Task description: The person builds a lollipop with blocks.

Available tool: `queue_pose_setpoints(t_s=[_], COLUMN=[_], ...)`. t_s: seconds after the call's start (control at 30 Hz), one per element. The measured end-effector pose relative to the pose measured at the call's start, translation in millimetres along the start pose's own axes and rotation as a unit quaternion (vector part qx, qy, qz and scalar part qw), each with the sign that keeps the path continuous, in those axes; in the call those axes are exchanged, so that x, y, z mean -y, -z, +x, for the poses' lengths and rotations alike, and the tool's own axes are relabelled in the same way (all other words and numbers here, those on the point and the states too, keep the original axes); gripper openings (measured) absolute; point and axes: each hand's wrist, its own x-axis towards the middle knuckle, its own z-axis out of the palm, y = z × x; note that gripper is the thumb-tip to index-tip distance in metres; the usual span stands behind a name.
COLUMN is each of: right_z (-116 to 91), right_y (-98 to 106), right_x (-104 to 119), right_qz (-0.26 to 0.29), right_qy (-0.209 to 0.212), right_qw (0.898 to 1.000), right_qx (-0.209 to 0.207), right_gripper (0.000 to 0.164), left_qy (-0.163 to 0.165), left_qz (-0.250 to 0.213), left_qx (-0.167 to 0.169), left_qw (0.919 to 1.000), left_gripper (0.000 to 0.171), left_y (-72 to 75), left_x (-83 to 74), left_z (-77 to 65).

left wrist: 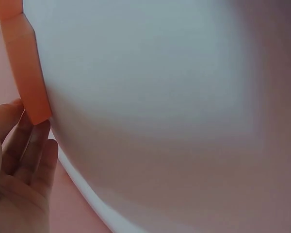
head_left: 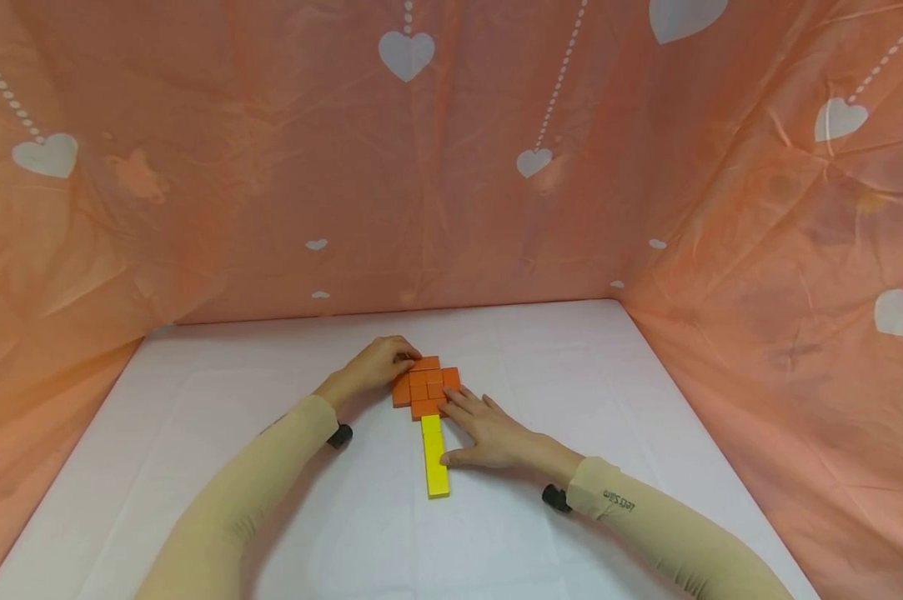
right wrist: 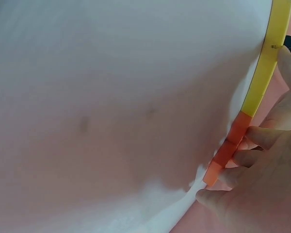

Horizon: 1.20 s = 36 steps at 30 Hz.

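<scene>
Several flat orange blocks (head_left: 418, 379) lie fitted together in a rounded cluster on the white table. From the cluster's near side a straight yellow strip (head_left: 434, 467) of blocks runs towards me. My left hand (head_left: 378, 361) is at the far left corner of the cluster, thumb and fingertips pinching the end of an orange block (left wrist: 26, 73). With fingers spread, my right hand (head_left: 496, 437) lies along the right side, its fingertips touching the orange edge blocks (right wrist: 224, 151). The right thumb rests at the side of the yellow strip (right wrist: 264, 63).
A white cloth (head_left: 556, 375) covers the table under the blocks. Behind it and at both sides hangs an orange curtain (head_left: 466, 208) with white hearts. A dark wrist camera (head_left: 340, 436) shows below the left wrist, another dark camera (head_left: 556, 498) below the right.
</scene>
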Motion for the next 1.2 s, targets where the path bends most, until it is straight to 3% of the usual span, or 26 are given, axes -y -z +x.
queue_pose_setpoints(t_s=[0.8,1.0,1.2], right_z=[4.2,8.4,8.5], right_y=[-0.6,-0.4,-3.5], right_x=[-1.2,-0.8,-0.9], right_qz=[-0.009,-0.006,-0.013], right_qy=[0.009,0.012,0.002], right_qw=[1.000,1.000,1.000], right_qx=[-0.003,-0.007,-0.012], right_gripper=[0.088,0.090,0.093], left_qy=[0.024,0.032,0.051], left_qz=[-0.016,0.003,0.014], left_qx=[0.011,-0.004,-0.041], left_qw=[0.9995,0.9995,0.9978], left_gripper=[0.022,0.025,0.028], left_y=[1.0,1.8,2.9], left_x=[0.2,0.8,-1.6], left_z=[-2.7,-5.6,-12.7])
